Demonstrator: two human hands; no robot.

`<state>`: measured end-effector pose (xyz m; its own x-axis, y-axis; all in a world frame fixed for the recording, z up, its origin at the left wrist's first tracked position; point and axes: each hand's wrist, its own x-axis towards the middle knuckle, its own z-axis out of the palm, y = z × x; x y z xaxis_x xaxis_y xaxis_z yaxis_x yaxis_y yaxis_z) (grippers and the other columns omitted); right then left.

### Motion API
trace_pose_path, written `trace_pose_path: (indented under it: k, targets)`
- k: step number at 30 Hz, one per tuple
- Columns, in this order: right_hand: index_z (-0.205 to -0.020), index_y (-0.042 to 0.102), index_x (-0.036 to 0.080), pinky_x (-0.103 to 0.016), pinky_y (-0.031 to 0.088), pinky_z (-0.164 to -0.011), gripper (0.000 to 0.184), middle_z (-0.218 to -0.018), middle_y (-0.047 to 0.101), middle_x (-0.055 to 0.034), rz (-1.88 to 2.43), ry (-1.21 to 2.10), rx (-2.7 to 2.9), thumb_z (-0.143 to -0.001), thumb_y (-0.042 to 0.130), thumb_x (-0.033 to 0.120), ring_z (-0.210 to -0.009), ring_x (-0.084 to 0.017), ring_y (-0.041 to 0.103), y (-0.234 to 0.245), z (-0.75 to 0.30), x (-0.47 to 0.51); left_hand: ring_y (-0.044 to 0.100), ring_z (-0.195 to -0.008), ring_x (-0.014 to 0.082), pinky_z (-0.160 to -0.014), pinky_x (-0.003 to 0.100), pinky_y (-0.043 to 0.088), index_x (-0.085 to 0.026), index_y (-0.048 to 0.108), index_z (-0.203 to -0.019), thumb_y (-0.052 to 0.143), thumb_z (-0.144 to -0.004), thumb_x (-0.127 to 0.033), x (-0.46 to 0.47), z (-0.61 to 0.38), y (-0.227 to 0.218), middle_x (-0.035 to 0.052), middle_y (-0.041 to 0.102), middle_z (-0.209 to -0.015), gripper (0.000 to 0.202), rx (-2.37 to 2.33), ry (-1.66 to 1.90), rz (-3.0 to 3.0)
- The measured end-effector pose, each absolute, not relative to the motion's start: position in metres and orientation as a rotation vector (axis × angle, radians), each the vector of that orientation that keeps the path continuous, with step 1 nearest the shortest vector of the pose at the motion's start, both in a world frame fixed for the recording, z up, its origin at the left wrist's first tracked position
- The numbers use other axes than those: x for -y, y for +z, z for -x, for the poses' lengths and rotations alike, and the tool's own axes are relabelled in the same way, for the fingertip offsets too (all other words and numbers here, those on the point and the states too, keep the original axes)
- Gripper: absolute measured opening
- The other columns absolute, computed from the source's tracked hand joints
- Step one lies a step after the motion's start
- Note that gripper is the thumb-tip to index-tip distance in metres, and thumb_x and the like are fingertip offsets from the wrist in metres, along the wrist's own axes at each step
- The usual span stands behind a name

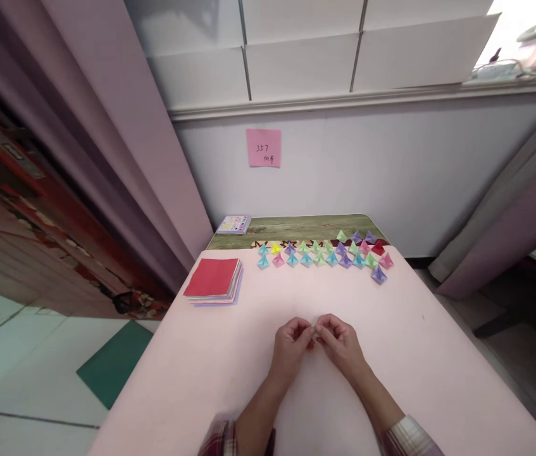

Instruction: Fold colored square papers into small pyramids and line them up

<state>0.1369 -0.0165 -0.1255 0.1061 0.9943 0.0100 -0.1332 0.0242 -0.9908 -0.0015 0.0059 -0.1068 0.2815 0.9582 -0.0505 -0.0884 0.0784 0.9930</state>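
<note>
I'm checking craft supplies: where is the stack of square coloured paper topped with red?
In the head view, the red-topped paper stack lies on the left of the pale pink tabletop, left of the small multicoloured folded paper shapes.

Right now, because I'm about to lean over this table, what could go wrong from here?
The left hand and right hand pinch a small pale piece between their fingertips; a jolt could crease it or make it slip.
The folded paper shapes sit in close rows, so a brushing sleeve might scatter several.
The paper stack has uneven edges, so a nudge could slide its top sheets.
</note>
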Motion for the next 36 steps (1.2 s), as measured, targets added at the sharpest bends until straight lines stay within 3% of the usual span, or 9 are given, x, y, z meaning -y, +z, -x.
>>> trace_pose_path:
  k: [6, 13, 20, 26, 30, 33, 36]
  targets:
    - [-0.074, 0.058, 0.018, -0.022, 0.043, -0.055, 0.028, -0.063, 0.052, 0.0023, 1.146, 1.158, 1.090, -0.081, 0.064, 0.045, -0.058, -0.011, 0.049, -0.1230, -0.1346, 0.0188, 0.044, -0.046, 0.0077, -0.046, 0.020, 0.034, -0.016, 0.055, -0.070, 0.064, -0.079, -0.032, -0.0048, 0.0018, -0.1064, -0.0055, 0.050, -0.053, 0.021, -0.963, 0.989, -1.200]
    - [-0.082, 0.065, 0.017, -0.026, 0.049, -0.061, 0.034, -0.069, 0.064, -0.0034, 1.215, 1.130, 1.075, -0.076, 0.068, 0.050, -0.064, -0.017, 0.059, -0.1283, -0.1301, 0.0167, 0.057, -0.060, 0.0125, -0.062, 0.025, 0.046, -0.016, 0.059, -0.072, 0.063, -0.079, -0.032, -0.0034, 0.0017, -0.1038, -0.0013, 0.060, -0.063, 0.018, -1.027, 1.128, -1.194]
    - [-0.074, 0.062, 0.019, -0.023, 0.042, -0.051, 0.030, -0.060, 0.060, -0.0004, 1.311, 0.970, 1.179, -0.082, 0.062, 0.048, -0.055, -0.014, 0.053, -0.1220, -0.1333, 0.0205, 0.057, -0.063, 0.0123, -0.063, 0.024, 0.048, -0.016, 0.062, -0.076, 0.065, -0.078, -0.035, -0.0052, 0.0018, -0.1075, -0.0005, 0.061, -0.068, 0.020, -0.978, 1.097, -1.162]
    - [-0.075, 0.065, 0.019, -0.025, 0.046, -0.055, 0.029, -0.064, 0.063, -0.0013, 1.292, 0.977, 1.122, -0.080, 0.064, 0.048, -0.059, -0.016, 0.058, -0.1244, -0.1317, 0.0197, 0.053, -0.055, 0.0102, -0.056, 0.022, 0.043, -0.015, 0.063, -0.071, 0.069, -0.076, -0.035, -0.0052, 0.0028, -0.1057, -0.0016, 0.059, -0.060, 0.022, -1.004, 1.057, -1.188]
    - [-0.095, 0.067, 0.019, -0.029, 0.053, -0.067, 0.031, -0.082, 0.070, -0.0060, 1.268, 0.967, 1.101, -0.080, 0.065, 0.046, -0.074, -0.020, 0.065, -0.1285, -0.1304, 0.0187, 0.053, -0.057, 0.0115, -0.057, 0.023, 0.043, -0.016, 0.063, -0.071, 0.067, -0.077, -0.035, -0.0065, 0.0040, -0.1058, -0.0013, 0.059, -0.061, 0.021, -1.044, 1.087, -1.259]
    - [-0.106, 0.065, 0.020, -0.035, 0.053, -0.084, 0.036, -0.102, 0.069, -0.0089, 1.269, 0.885, 1.122, -0.078, 0.068, 0.042, -0.093, -0.023, 0.065, -0.1292, -0.1309, 0.0189, 0.057, -0.069, 0.0159, -0.066, 0.027, 0.046, -0.017, 0.066, -0.075, 0.062, -0.080, -0.032, -0.0082, 0.0063, -0.1053, 0.0017, 0.063, -0.072, 0.016, -1.114, 1.138, -1.478]
    - [-0.108, 0.064, 0.021, -0.040, 0.050, -0.093, 0.032, -0.111, 0.067, -0.0095, 1.302, 0.792, 1.158, -0.080, 0.066, 0.035, -0.102, -0.024, 0.063, -0.1294, -0.1323, 0.0196, 0.058, -0.085, 0.0214, -0.078, 0.034, 0.047, -0.020, 0.067, -0.085, 0.065, -0.075, -0.023, -0.0104, 0.0096, -0.1086, 0.0045, 0.065, -0.086, 0.012, -1.216, 1.144, -1.715]
